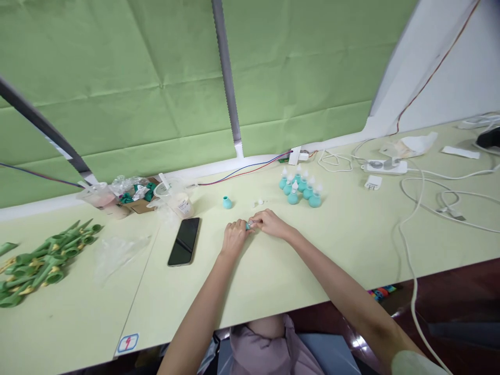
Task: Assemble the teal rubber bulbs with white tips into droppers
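My left hand (234,235) is closed round a small teal bottle (247,226), only part of which shows between the fingers. At the bottle's mouth, my right hand (270,223) pinches a small whitish piece, mostly hidden by the fingertips. The two hands meet just above the table. Beyond them stands one open teal bottle (227,202) without a tip. Some tiny white pieces (260,201) lie just past my right hand. To the right, several teal bottles with pointed whitish tips (314,199) stand upright in a cluster.
A black phone (184,242) lies left of my hands. Further left are a plastic bag (119,252), green tube-like pieces (47,260), plastic cups (103,199) and a small cardboard box (142,204). A power strip (385,166), a white adapter (373,182) and loose cables (408,250) lie right.
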The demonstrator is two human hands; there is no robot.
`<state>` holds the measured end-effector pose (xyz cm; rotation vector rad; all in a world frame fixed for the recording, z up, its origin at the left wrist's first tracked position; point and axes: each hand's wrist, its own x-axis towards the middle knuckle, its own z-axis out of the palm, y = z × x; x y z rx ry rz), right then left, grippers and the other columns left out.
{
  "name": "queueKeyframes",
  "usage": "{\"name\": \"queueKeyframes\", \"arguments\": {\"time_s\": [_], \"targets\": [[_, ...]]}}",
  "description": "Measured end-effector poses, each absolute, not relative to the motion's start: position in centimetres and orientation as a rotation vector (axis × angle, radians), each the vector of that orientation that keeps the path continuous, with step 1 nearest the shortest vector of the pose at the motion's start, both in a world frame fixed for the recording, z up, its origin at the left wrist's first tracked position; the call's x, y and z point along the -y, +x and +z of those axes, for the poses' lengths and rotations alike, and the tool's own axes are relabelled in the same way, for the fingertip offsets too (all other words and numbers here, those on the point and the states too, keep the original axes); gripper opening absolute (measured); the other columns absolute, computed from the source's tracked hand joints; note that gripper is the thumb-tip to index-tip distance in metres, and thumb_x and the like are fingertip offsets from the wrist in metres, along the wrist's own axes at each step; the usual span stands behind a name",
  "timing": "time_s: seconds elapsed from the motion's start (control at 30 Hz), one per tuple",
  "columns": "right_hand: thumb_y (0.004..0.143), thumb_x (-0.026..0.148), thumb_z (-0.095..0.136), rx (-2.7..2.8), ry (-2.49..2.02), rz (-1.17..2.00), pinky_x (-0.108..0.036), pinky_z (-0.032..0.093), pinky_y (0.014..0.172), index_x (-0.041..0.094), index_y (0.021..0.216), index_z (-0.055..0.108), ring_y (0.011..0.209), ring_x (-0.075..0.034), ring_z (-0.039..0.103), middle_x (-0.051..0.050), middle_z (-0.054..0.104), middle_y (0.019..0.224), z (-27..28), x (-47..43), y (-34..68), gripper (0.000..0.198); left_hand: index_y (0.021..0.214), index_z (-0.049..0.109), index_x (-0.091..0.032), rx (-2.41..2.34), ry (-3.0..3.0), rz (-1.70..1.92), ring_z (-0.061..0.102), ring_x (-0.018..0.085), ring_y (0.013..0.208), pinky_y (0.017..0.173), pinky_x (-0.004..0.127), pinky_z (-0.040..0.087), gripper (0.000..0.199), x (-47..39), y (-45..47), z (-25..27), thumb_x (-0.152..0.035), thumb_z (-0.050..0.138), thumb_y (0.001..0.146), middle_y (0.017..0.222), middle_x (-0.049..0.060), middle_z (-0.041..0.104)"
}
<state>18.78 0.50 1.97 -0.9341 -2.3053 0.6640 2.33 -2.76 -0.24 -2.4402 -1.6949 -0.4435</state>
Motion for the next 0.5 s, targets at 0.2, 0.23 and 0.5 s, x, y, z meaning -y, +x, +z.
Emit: {"name": "queueKeyframes", "arguments": {"time_s": [0.2, 0.23, 0.5], "targets": [[0.075, 0.025, 0.059, 2.025, -1.003, 0.731, -0.024, 0.041, 0.068, 0.023, 0.116, 0.054, 0.073, -0.012, 0.056, -0.001, 0.063, 0.093, 3.3, -0.4, 19.1, 0.040, 0.102, 0.051, -0.018, 1.862, -2.510, -1.038, 0.057, 0.019, 0.075, 0.069, 0.029, 0.038, 0.037, 2.8, 2.3, 0.7, -0.049, 0.038, 0.086, 0.087, 0.007, 0.061], [0.073, 0.028, 0.063, 1.936, -1.001, 0.725, -0.025, 0.043, 0.069, 0.025, 0.128, 0.042, 0.079, -0.013, 0.057, -0.003, 0.060, 0.106, 3.4, -0.5, 19.1, 0.059, 0.110, 0.047, -0.020, 1.896, -2.532, -1.229, 0.057, 0.018, 0.073, 0.068, 0.028, 0.039, 0.040, 2.8, 2.3, 0.8, -0.050, 0.037, 0.086, 0.086, 0.005, 0.061], [0.063, 0.031, 0.073, 1.919, -0.858, 0.768, -0.044, 0.032, 0.099, 0.024, 0.109, 0.061, 0.117, -0.025, 0.042, -0.009, 0.052, 0.122, 1.0, -0.6, 16.3, 0.048, 0.128, 0.025, -0.021, 1.857, -2.380, -2.190, 0.058, 0.016, 0.076, 0.072, 0.033, 0.044, 0.053, 3.3, 2.7, 0.5, -0.054, 0.023, 0.087, 0.093, 0.007, 0.059]]}}
